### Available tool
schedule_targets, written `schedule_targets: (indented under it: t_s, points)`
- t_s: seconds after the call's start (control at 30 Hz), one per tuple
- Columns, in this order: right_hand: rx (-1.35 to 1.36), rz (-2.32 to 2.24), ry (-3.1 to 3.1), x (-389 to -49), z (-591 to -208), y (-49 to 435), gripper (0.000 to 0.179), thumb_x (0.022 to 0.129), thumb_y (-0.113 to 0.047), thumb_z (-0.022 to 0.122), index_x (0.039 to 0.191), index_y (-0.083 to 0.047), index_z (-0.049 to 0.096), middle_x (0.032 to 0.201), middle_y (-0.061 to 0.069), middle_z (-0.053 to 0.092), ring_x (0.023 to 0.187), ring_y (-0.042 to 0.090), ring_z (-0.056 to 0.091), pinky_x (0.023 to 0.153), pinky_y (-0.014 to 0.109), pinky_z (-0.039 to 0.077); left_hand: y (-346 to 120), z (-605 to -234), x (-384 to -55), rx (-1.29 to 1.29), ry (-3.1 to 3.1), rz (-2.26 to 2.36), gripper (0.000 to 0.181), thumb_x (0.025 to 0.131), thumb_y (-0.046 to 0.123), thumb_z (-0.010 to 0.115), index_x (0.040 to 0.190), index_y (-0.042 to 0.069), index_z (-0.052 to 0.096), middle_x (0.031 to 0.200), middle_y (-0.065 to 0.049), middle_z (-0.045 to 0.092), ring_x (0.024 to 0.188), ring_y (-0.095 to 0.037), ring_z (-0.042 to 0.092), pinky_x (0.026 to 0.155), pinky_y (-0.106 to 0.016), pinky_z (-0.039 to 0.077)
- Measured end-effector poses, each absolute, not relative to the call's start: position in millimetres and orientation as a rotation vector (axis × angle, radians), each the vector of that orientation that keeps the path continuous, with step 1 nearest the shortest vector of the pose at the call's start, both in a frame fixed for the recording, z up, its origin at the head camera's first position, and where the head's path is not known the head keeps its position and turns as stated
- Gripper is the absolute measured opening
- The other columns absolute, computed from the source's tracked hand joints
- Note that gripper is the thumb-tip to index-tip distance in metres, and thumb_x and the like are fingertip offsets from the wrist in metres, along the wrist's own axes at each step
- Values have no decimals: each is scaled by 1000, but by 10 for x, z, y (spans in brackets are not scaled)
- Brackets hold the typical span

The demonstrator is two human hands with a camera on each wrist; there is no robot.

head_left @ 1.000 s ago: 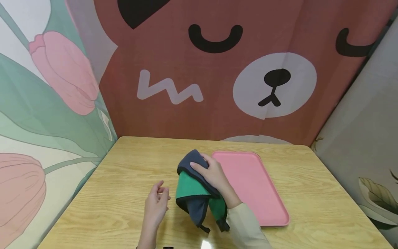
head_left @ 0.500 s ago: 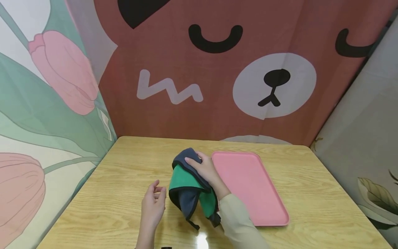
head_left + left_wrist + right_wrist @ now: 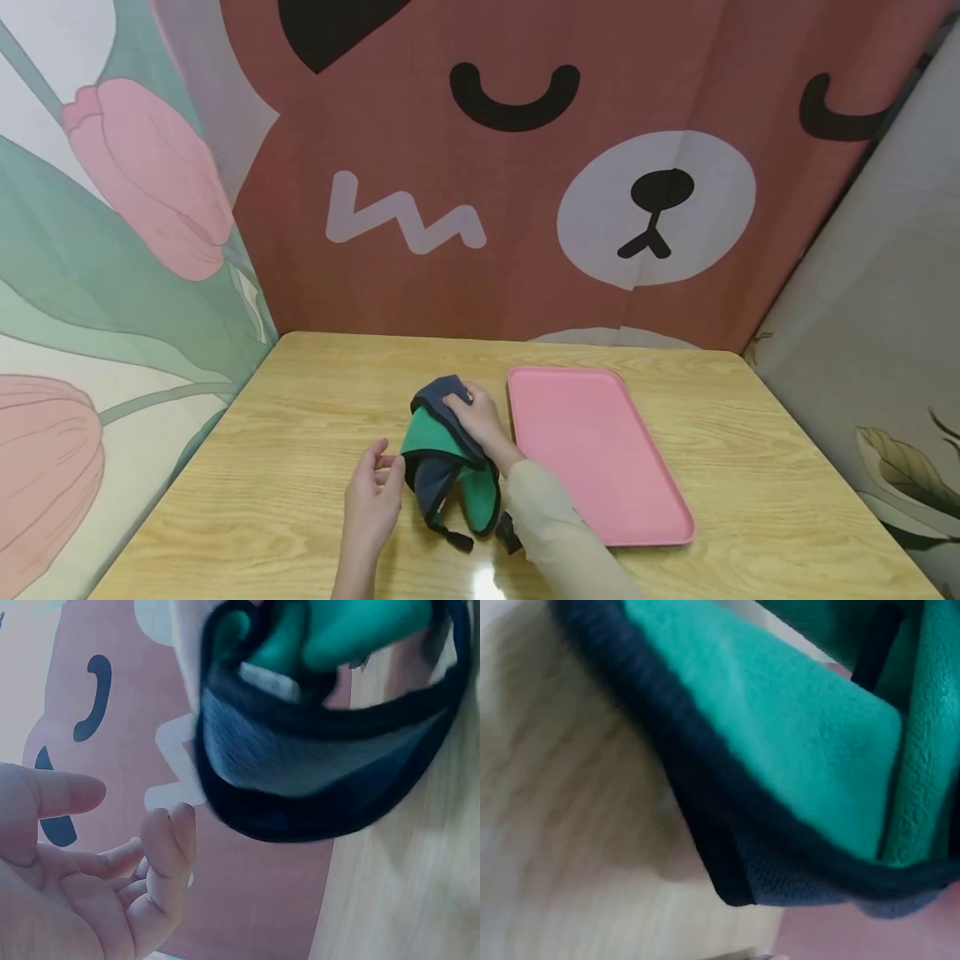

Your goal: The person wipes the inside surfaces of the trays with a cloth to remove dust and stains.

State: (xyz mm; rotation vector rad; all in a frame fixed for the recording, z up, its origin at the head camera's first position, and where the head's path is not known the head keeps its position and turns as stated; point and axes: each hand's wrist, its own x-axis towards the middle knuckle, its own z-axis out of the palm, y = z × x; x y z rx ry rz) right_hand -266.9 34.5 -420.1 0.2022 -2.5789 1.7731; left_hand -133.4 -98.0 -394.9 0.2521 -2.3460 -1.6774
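Observation:
A soft cloth piece [image 3: 427,433], navy on one side and green on the other with black edging, hangs in loose folds above the table. My right hand [image 3: 482,421] grips its upper navy part, thumb on top. Below dangle a black strap [image 3: 452,537] and a dark end piece [image 3: 510,533]. Fingers loosely bent, my left hand [image 3: 372,492] holds nothing just left of the cloth; in the left wrist view a gap separates them. That view also reveals a white tag [image 3: 270,681] inside the folds. Green lining [image 3: 780,727] fills much of the right wrist view, hiding the right hand.
A pink tray [image 3: 600,458] lies to the right of the cloth, partly behind my right sleeve [image 3: 562,525]. All of this is on a wood-grain table [image 3: 262,467]. A curtain [image 3: 405,292] with a bear print hangs behind the table's far edge.
My right hand has carried the cloth left and then lower, away from the pink tray and closer to my left hand. The left hand has barely shifted.

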Motion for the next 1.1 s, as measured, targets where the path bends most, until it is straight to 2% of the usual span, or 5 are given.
schedule_targets:
  t_s: [0.37, 0.53, 0.67, 0.97, 1.1]
  points:
    - [405, 1657, -2841, -2651, -4486, 304, 58, 88, -22, 56, 134, 4, 32, 133, 24, 35, 121, 38, 33, 95, 47, 31, -965, -3961, -1336, 211, -2387, -1672, 40, 91, 9, 46, 125, -11, 39, 101, -17, 54, 84, -24, 53, 65, -30, 44]
    - [470, 1529, -2908, -2648, -4526, 298, 56, 89, -22, 54, 134, 4, 33, 135, 23, 35, 123, 36, 32, 97, 46, 29, -966, -3962, -1343, 204, -2387, -1677, 40, 92, 10, 46, 125, -11, 39, 101, -17, 55, 82, -23, 53, 65, -31, 44]
    - [511, 1360, -2923, -2635, -4534, 274, 53, 89, -20, 55, 132, 5, 37, 130, 25, 40, 119, 36, 37, 95, 44, 33, -964, -3971, -1355, 206, -2400, -1673, 40, 92, 9, 46, 125, -11, 39, 101, -17, 55, 83, -23, 53, 66, -31, 45]
    - [387, 1065, -3038, -2580, -4525, 264, 53, 89, -32, 55, 132, -5, 42, 127, 26, 41, 115, 41, 36, 85, 51, 37, -966, -3986, -1363, 200, -2395, -1694, 41, 92, 11, 46, 126, -10, 39, 101, -16, 55, 83, -22, 53, 65, -29, 45]
    - [353, 1105, -3028, -2561, -4534, 279, 56, 89, -33, 54, 133, -2, 39, 126, 27, 41, 116, 42, 36, 86, 52, 36, -962, -4039, -1366, 160, -2367, -1688, 41, 92, 14, 46, 123, -13, 40, 97, -16, 55, 80, -21, 52, 63, -29, 45]
